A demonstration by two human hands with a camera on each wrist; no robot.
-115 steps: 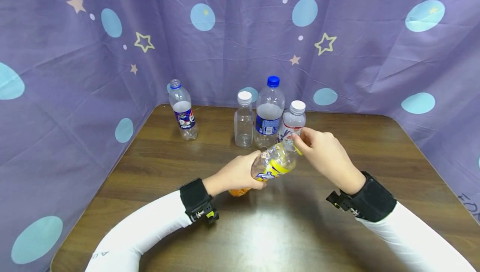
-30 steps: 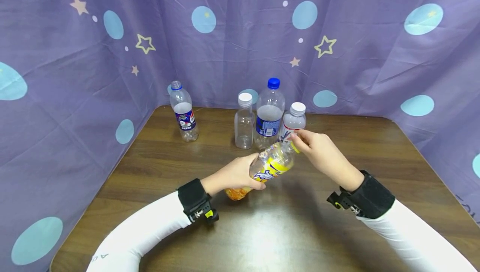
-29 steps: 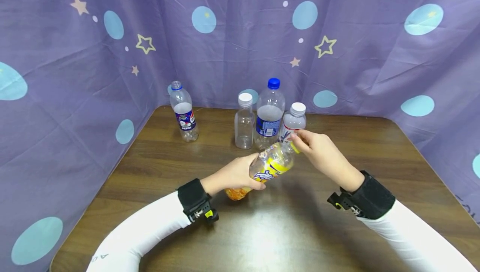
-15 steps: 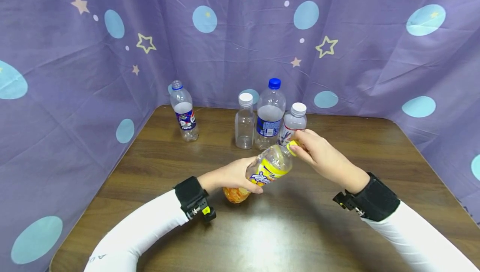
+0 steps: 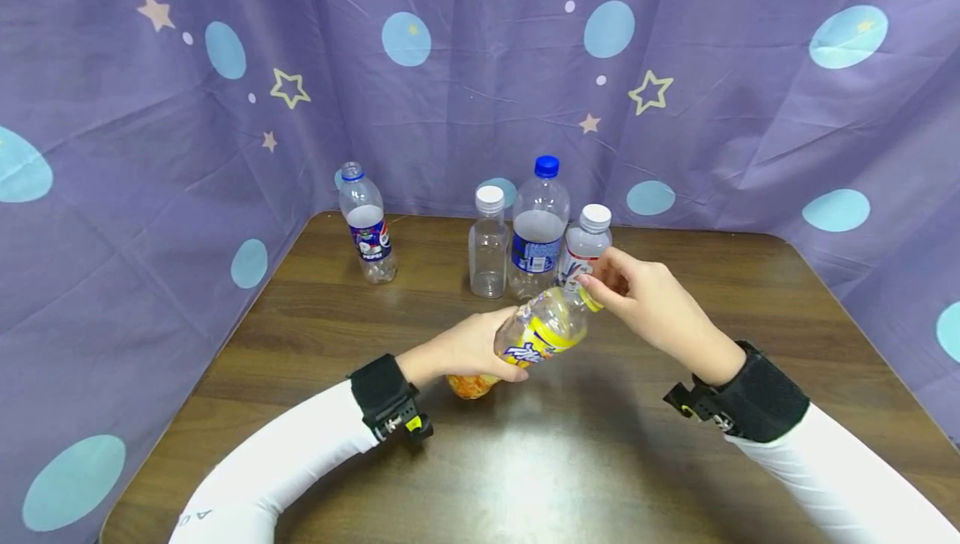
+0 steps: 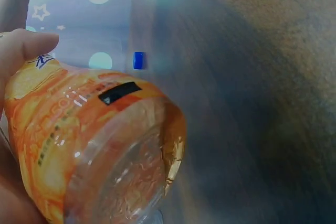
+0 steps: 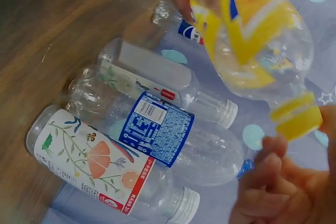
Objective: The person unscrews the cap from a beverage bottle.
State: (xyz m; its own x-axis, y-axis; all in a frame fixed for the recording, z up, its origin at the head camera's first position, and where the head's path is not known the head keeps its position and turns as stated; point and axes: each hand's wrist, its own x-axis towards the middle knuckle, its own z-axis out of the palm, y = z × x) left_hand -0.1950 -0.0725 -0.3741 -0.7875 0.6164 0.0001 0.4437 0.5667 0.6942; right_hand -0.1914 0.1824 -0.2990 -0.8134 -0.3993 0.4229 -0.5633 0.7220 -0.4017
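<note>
So far my left hand (image 5: 471, 346) grips the tilted clear plastic bottle with the yellow-orange label (image 5: 534, 334) above the brown wooden table (image 5: 570, 461), while my right hand's fingers (image 5: 600, 287) pinch its yellow screw cap (image 5: 589, 300), which I judge is still on the neck. I count five bottles: this one plus four standing upright at the back, three capped and close together, one uncapped and apart at the left.

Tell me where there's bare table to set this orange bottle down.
Bare wood lies at the table on the right of your right hand, at the near edge between your forearms, and between the Pepsi bottle and your left hand. The three-bottle cluster behind the orange bottle is crowded.
</note>
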